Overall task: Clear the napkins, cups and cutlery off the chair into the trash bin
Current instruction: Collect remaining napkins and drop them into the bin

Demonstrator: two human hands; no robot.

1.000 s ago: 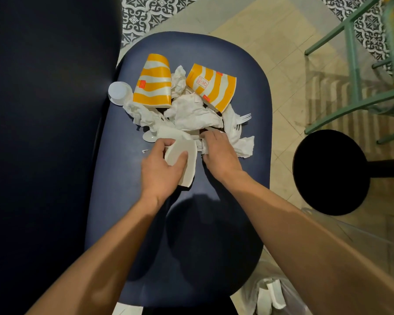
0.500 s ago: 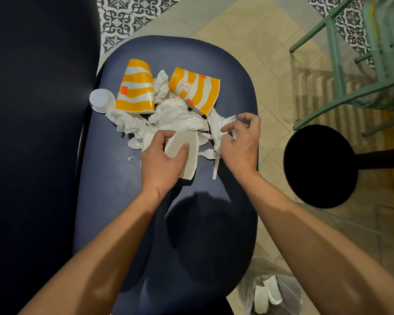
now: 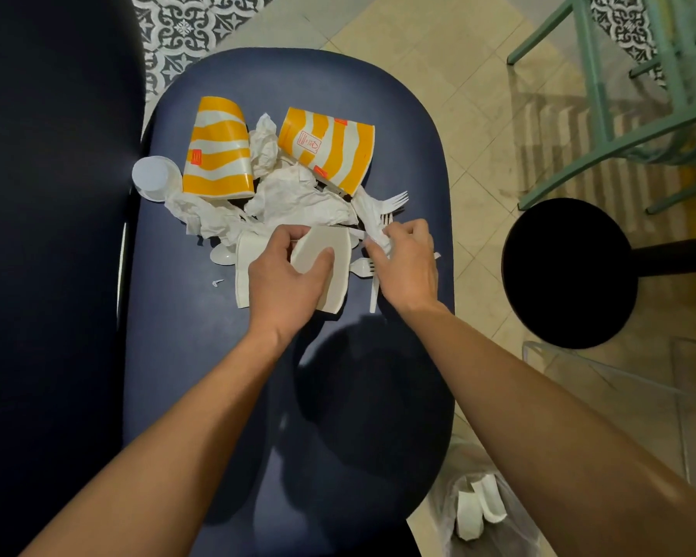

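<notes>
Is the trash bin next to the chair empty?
No, a few white paper pieces already lie inside the trash bin, low on the right beside the chair.

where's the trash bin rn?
Head view, bottom right: the trash bin stands on the floor beside the chair's near right corner, closer to the camera than the black stool, with white scraps inside.

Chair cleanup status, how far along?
Early. Done: some white pieces lie in the trash bin. In hand: left hand grips a flattened white cup, right hand pinches a napkin. Left on the chair: a striped cup, a second striped cup, a small white cup, crumpled napkins, forks.
</notes>
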